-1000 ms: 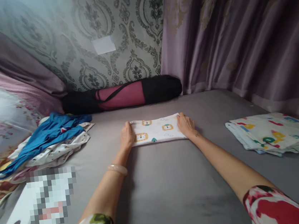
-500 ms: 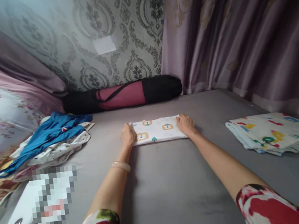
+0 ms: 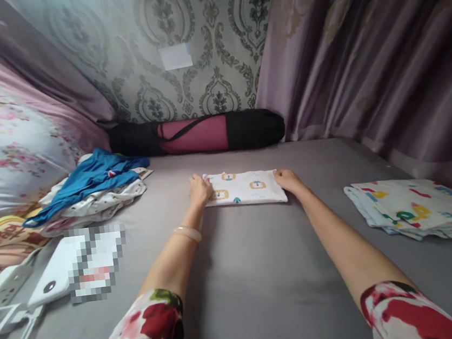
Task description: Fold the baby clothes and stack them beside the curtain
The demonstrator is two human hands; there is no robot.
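Note:
A white cloth (image 3: 243, 188) printed with yellow lion faces and green leaves lies folded into a flat rectangle on the grey bed sheet (image 3: 254, 275). At its left edge, my left hand (image 3: 200, 190) is closed on the cloth, with a pale bangle on that wrist. My right hand (image 3: 289, 181) pinches the cloth's far right corner, while the near right corner shows free of the fingers. Most fingertips are hidden by the hands and cloth.
Folded printed cloths (image 3: 418, 207) are stacked at right. At left lie a blue garment (image 3: 92, 179) on crumpled clothes, a white device (image 3: 60, 270) and a power strip (image 3: 5, 290) with cables. A black and maroon bag (image 3: 193, 135) rests by the wall.
The view has shifted a little to the left, so most things appear further right. Both hands keep hold of the folded cloth, and the right hand now sits more at its far corner.

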